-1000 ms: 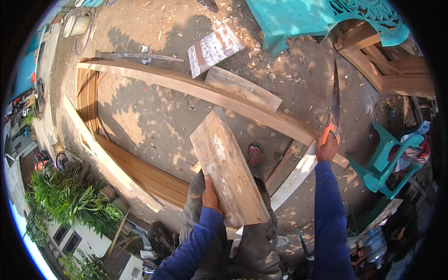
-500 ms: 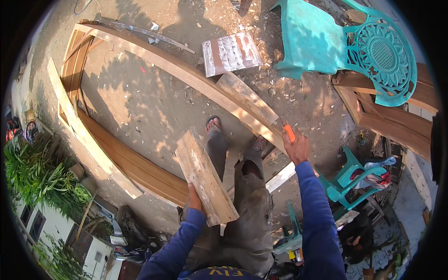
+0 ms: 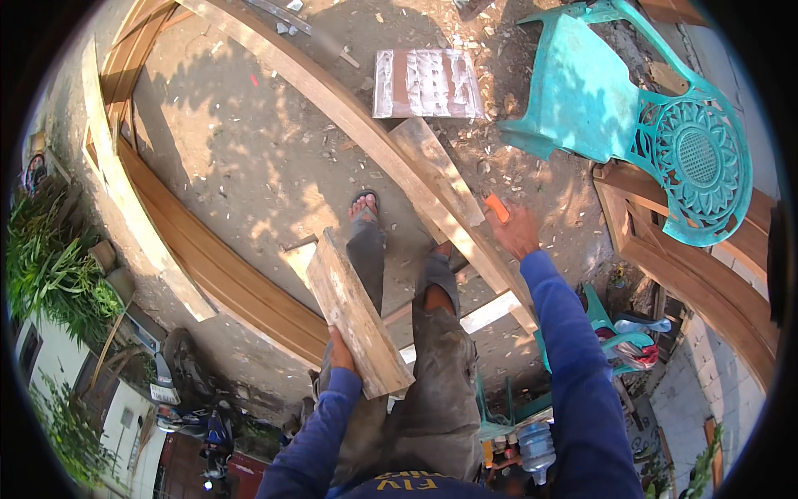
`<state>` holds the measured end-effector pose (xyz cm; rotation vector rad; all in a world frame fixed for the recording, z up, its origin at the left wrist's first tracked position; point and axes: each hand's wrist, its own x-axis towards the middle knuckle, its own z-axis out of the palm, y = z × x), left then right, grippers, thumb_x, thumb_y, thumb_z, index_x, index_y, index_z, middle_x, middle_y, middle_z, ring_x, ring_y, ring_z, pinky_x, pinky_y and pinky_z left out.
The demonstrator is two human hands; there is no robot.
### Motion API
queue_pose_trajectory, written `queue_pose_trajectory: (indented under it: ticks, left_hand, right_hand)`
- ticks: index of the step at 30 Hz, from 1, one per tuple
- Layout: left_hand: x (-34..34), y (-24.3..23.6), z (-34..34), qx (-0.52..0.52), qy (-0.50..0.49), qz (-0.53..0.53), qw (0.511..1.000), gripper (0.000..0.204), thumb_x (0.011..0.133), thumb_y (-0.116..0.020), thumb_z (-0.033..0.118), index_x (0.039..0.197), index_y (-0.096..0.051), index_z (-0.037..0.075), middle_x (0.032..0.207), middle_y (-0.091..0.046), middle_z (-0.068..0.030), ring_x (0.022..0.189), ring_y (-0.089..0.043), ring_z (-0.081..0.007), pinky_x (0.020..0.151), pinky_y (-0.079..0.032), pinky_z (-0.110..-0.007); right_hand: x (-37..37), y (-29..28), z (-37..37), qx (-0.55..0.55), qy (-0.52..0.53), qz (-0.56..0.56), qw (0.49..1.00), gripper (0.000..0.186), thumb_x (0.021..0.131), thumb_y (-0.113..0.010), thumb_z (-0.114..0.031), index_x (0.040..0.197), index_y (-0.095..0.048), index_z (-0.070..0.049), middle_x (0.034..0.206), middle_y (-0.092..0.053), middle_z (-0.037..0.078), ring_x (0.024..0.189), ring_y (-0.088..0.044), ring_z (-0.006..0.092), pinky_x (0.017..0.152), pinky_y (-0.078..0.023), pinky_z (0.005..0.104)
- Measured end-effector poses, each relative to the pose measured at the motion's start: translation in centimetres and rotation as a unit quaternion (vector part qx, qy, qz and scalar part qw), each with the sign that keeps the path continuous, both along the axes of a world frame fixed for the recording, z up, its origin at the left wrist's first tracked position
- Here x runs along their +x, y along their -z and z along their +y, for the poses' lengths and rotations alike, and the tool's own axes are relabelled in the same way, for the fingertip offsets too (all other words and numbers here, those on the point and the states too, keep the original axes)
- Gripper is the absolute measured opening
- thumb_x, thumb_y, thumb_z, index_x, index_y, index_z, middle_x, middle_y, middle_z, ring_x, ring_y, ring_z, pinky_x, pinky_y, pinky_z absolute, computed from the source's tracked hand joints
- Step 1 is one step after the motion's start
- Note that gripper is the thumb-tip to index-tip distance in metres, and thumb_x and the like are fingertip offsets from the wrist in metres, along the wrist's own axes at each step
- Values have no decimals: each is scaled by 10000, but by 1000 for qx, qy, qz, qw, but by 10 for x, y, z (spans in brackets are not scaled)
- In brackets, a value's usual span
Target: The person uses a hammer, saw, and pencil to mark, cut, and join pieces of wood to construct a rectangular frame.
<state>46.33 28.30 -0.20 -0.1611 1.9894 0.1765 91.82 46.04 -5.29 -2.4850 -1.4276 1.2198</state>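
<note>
My left hand (image 3: 339,349) grips the edge of a short weathered plank (image 3: 353,320), held over my legs. A paler piece of wood (image 3: 300,257) shows behind its upper end. My right hand (image 3: 517,229) is closed on an orange saw handle (image 3: 498,208), just beyond the long beam (image 3: 316,83) that crosses diagonally in front of me; the blade is hard to make out now. Beside that beam lies another short board (image 3: 428,150). Part of a large wooden frame (image 3: 191,233) is on the dirt to the left, with a pale strip (image 3: 112,150) along it.
A turquoise plastic chair (image 3: 582,91) is tipped at upper right, above another wooden frame (image 3: 682,291). A flat wrapped panel (image 3: 426,83) lies ahead. A second chair (image 3: 615,341) is behind my right arm. Plants (image 3: 50,266) and a motorbike (image 3: 191,374) are at left.
My right hand and the saw have moved left and up toward the short board beside the beam. My left hand and plank have shifted left and slightly lower. The view has turned.
</note>
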Motion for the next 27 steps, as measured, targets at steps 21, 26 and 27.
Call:
queue_pose_trajectory:
  ticks: [21, 26, 27]
  left_hand:
    - [57, -22, 53, 9, -21, -46, 999, 921, 948, -381, 789, 1486, -460, 46, 1337, -607, -168, 1152, -625, -311, 982, -519, -435]
    - [55, -8, 44, 5, -12, -57, 998, 916, 949, -382, 789, 1504, -440, 62, 1355, -593, -155, 1167, -612, -309, 995, -508, -430]
    - [49, 1, 36, 14, -37, -66, 997, 926, 949, -372, 794, 1519, -419, 66, 1369, -582, -147, 1162, -611, -306, 998, -504, -421]
  right_hand:
    - [101, -127, -135, 310, 62, -97, 944, 462, 984, -524, -410, 1010, -638, 37, 837, -639, 204, 785, -662, 349, 812, -522, 447]
    - [165, -4, -50, 211, -42, -281, 935, 366, 946, -620, -258, 1199, -594, 5, 1153, -631, 209, 1151, -572, 394, 970, -418, 540]
    - [182, 23, -33, 224, -72, -306, 922, 364, 946, -627, -270, 1194, -598, -5, 1153, -632, 197, 1154, -568, 384, 973, -418, 536]
